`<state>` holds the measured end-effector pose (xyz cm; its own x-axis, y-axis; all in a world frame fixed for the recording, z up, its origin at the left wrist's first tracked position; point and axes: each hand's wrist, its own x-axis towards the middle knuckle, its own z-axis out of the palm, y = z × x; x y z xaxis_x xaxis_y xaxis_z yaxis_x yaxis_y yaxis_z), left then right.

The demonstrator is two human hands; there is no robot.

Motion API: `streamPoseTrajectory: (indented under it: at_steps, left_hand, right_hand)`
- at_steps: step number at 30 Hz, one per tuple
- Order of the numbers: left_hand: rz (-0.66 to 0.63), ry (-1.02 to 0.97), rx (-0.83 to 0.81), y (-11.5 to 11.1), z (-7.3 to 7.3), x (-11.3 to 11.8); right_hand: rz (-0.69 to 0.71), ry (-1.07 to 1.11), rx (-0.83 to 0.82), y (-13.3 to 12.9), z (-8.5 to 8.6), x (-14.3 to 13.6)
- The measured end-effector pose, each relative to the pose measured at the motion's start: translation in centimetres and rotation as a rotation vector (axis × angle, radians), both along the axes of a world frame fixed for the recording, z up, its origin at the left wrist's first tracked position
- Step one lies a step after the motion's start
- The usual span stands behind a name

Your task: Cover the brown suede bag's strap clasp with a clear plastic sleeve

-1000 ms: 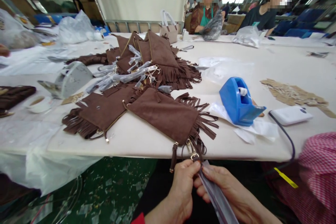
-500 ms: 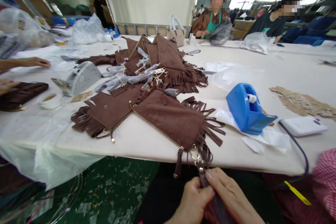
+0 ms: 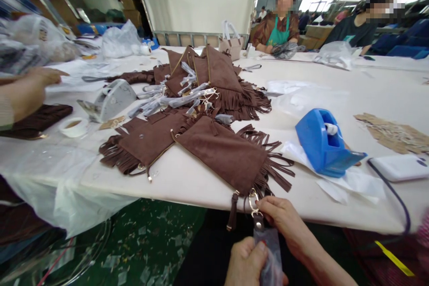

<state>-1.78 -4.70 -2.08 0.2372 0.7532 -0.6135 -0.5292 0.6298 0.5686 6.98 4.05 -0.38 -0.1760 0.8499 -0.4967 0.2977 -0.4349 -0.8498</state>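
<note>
The right hand pinches the metal clasp at the top of a wrapped strap, fingers closed on the hardware just below the tabletop's near edge. The left hand sits lower and nearer the body, clenched around the strap's plastic-sleeved length. The strap's long axis runs roughly straight up from the left hand to the clasp, which meets the near corner of the brown fringed bag. That bag lies directly ahead of and above both hands, its corner overhanging the near edge, with a small pull tab dangling just left of the clasp; the right hand is the nearer one to the bag. Further out, a second fringed bag lies to the left, and a heap of bags with wrapped straps stands toward the middle of the tabletop. A blue tape dispenser rests to the right. Another person's hand reaches in along the left edge. No brand, label or writing is legible anywhere.
</note>
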Motion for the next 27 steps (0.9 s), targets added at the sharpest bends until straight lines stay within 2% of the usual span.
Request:
streamPoseTrajectory:
  at_steps: [7, 11, 15, 27]
  left_hand:
    - [0.053, 0.127, 0.006, 0.1, -0.4, 0.6]
    - [0.064, 0.269, 0.020, -0.4, -0.6, -0.1]
    - [0.082, 0.321, 0.028, -0.6, -0.4, -0.7]
    - [0.182, 0.394, 0.091, 2.2, 1.2, -0.7]
  right_hand:
    - [-0.018, 0.031, -0.048, 0.0, 0.2, 0.4]
    - [-0.033, 0.014, -0.070, 0.0, 0.1, 0.3]
    - [-0.030, 0.015, -0.058, -0.1, -0.1, 0.3]
    - [-0.037, 0.059, -0.069, 0.0, -0.2, 0.6]
